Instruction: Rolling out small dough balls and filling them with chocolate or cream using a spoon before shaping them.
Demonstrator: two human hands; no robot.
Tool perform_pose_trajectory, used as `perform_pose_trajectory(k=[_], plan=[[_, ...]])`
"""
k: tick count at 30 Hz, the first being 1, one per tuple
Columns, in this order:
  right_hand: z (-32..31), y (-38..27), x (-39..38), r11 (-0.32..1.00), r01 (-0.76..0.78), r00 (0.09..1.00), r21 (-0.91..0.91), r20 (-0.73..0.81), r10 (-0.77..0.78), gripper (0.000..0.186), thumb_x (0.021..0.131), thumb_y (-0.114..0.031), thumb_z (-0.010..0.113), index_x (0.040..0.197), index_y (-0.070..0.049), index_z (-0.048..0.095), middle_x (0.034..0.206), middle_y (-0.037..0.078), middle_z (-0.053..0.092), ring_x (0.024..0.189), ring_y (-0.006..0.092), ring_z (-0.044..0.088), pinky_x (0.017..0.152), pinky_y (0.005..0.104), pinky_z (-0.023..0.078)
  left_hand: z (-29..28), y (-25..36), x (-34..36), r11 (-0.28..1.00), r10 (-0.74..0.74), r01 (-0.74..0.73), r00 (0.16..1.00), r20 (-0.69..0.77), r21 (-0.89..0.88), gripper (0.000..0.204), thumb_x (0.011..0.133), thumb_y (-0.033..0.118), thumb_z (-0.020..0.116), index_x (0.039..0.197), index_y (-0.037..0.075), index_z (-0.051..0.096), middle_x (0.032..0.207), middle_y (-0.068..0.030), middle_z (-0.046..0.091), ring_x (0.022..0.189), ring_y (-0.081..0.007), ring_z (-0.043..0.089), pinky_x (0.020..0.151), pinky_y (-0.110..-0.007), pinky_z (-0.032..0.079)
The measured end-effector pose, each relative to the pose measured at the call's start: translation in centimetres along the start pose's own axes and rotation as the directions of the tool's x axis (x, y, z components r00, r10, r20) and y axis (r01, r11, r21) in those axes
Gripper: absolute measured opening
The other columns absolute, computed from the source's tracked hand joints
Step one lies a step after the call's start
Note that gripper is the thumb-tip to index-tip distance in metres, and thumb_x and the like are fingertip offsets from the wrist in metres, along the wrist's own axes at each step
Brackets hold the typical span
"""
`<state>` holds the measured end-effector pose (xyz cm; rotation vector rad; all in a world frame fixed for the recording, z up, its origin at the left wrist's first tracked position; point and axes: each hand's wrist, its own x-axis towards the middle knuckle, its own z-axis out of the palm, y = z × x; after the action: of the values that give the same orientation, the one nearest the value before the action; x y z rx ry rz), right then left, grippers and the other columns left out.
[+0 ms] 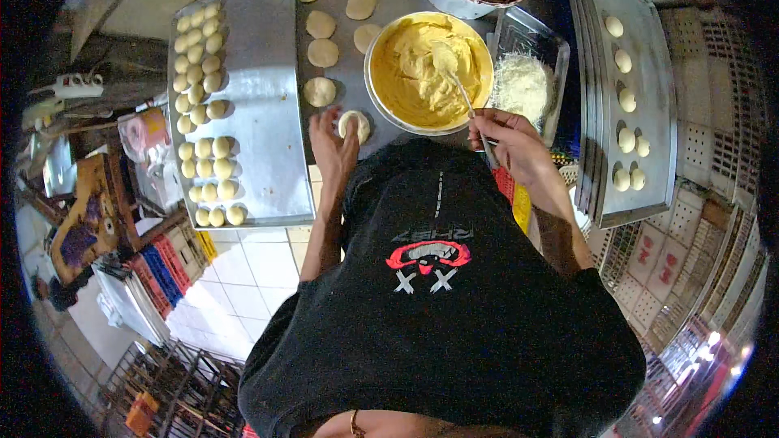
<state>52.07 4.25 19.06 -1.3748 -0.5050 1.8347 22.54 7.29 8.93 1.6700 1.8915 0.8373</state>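
Observation:
My right hand [513, 144] is closed around the handle of a metal spoon [466, 97]. The spoon's bowl rests in thick yellow cream [422, 65], inside a round metal bowl [372, 89] in front of me. My left hand [334, 146] has its fingers apart beside a small dough round [355, 125] on the dark worktop, with the thumb at the dough's near edge. Several flattened dough rounds [321, 92] lie beyond it in two rough columns, left of the bowl. The left fingertips are close to the nearest of these.
A metal tray [268, 113] on the left carries rows of small dough balls [204, 168]. Stacked trays [661, 113] on the right hold several more. A clear tray of pale shreds [522, 85] sits right of the bowl. Behind stands a tub of dark brown paste [462, 2].

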Motion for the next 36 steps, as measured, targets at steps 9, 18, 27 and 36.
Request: perform_pose_trajectory(k=[9, 18, 27, 36], plan=[[5.9, 1.9, 1.7, 0.976, 0.193, 0.975, 0.096, -0.134, -0.179, 0.014, 0.087, -0.015, 0.069, 0.092, -0.003, 0.069, 0.082, 0.0, 0.067, 0.072, 0.0098, 0.059, 0.067, 0.0236, 0.046, -3.6, 13.7, -1.5, 0.844, 0.123, 0.258, 0.76, 0.638, -0.47, 0.029, 0.094, 0.022, 0.06, 0.097, -0.006, 0.067, 0.07, -0.0048, 0.065, 0.061, -0.0092, 0.054, 0.056, -0.028, 0.045], [7.3, -0.9, 4.2, 0.948, 0.256, 0.962, 0.19, -0.143, -0.231, 0.009, 0.088, -0.01, 0.066, 0.094, -0.004, 0.068, 0.085, 0.003, 0.069, 0.074, 0.0089, 0.059, 0.066, 0.0208, 0.045, -4.8, 13.9, -2.2, 0.885, 0.109, 0.153, 0.851, 0.514, -0.44, 0.02, 0.089, 0.012, 0.064, 0.086, -0.008, 0.069, 0.067, -0.0104, 0.068, 0.06, -0.0098, 0.062, 0.056, -0.028, 0.049], [5.4, -2.1, 5.1, 0.972, 0.225, 0.974, 0.065, -0.001, -0.225, 0.017, 0.09, -0.013, 0.067, 0.103, -0.003, 0.068, 0.092, 0.005, 0.07, 0.082, 0.0102, 0.062, 0.071, 0.0234, 0.048, -4.9, 13.3, -2.6, 0.856, 0.047, 0.231, 0.857, 0.514, -0.463, 0.021, 0.091, 0.013, 0.063, 0.086, -0.007, 0.069, 0.066, -0.0055, 0.066, 0.059, -0.0076, 0.057, 0.055, -0.025, 0.047], [-0.3, 2.5, 1.9, 0.569, 0.262, 0.707, -0.78, -0.246, -0.663, 0.051, 0.075, -0.013, 0.081, 0.117, -0.001, 0.055, 0.093, 0.005, 0.06, 0.08, 0.0144, 0.052, 0.074, 0.0285, 0.046, -5.1, 10.6, -2.4, 0.767, -0.071, 0.428, 0.797, 0.599, -0.479, 0.024, 0.093, 0.017, 0.062, 0.089, -0.005, 0.071, 0.071, -0.0059, 0.069, 0.062, -0.0078, 0.059, 0.057, -0.024, 0.048]])
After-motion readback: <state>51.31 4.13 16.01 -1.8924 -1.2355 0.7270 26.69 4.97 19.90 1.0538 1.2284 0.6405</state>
